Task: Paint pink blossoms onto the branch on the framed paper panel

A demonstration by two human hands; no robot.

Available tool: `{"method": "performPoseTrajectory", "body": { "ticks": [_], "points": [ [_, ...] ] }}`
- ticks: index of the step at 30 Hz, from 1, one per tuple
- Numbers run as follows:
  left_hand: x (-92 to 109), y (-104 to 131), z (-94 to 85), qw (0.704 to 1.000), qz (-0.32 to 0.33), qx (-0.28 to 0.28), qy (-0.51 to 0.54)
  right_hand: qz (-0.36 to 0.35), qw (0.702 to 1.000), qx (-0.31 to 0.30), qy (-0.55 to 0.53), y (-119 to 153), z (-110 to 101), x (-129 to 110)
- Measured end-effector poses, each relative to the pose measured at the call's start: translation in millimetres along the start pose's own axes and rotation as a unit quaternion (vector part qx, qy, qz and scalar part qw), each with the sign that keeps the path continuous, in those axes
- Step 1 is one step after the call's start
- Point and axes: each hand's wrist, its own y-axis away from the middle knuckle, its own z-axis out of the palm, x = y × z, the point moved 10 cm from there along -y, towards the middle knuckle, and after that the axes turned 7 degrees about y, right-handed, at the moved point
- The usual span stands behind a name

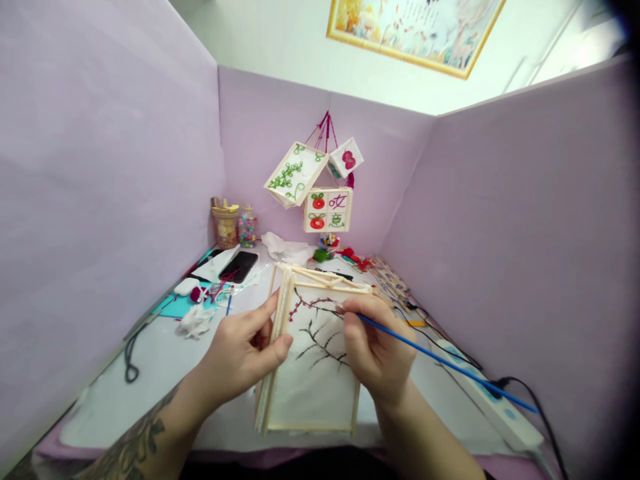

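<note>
A wooden-framed lantern point(313, 393) with white panels stands tilted at the table's front middle. Its facing panel shows dark branches with small red blossoms near the top. My left hand point(245, 350) grips the lantern's left edge, thumb on the front frame, fingers partly hidden behind it. My right hand point(377, 343) is closed around a long blue brush point(440, 359), whose handle reaches out to the lower right. The brush tip is hidden by my fingers, close to the upper right branches of the panel.
A black phone point(239, 267), crumpled tissue point(195, 321) and turquoise sheet point(175, 306) lie left. Jars point(247, 228) stand at the back left. Decorated lanterns point(327, 210) hang at the back wall. A power strip point(493, 400) with black cables lies right. Purple panels enclose the table point(125, 413).
</note>
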Motion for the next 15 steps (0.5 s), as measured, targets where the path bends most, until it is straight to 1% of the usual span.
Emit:
{"method": "performPoseTrajectory", "body": {
  "ticks": [3, 5, 6, 8, 10, 11, 13, 14, 15],
  "points": [
    [0, -1, 0.3, 1.0, -0.005, 0.0, 0.005, 0.005, 1.0, -0.003, -0.006, 2, 3, 1],
    [-1, -2, 0.2, 1.0, -0.012, 0.0, 0.008, 0.023, 0.999, 0.001, -0.029, 3, 2, 5],
    [-1, -2, -0.7, 1.0, -0.015, 0.003, 0.009, 0.042, 0.998, 0.018, -0.052, 3, -3, 9],
    [-2, -3, -2.6, 1.0, -0.025, 0.008, 0.012, 0.093, 0.984, 0.09, -0.121, 2, -25, 24],
    [-4, -5, -3.7, 0.999, -0.038, 0.007, 0.014, 0.146, 0.952, 0.185, -0.196, 2, -54, 48],
    [-6, -6, -3.7, 0.999, -0.046, 0.004, 0.014, 0.166, 0.935, 0.221, -0.223, 1, -67, 62],
    [-10, -8, -4.7, 0.998, -0.061, 0.004, 0.012, 0.201, 0.917, 0.253, -0.234, -3, -85, 93],
    [-13, -9, -5.7, 0.998, -0.069, 0.007, 0.009, 0.223, 0.912, 0.255, -0.231, -4, -88, 112],
    [-17, -9, -6.7, 0.997, -0.078, 0.011, 0.006, 0.256, 0.909, 0.236, -0.228, -5, -85, 133]
  ]
}}
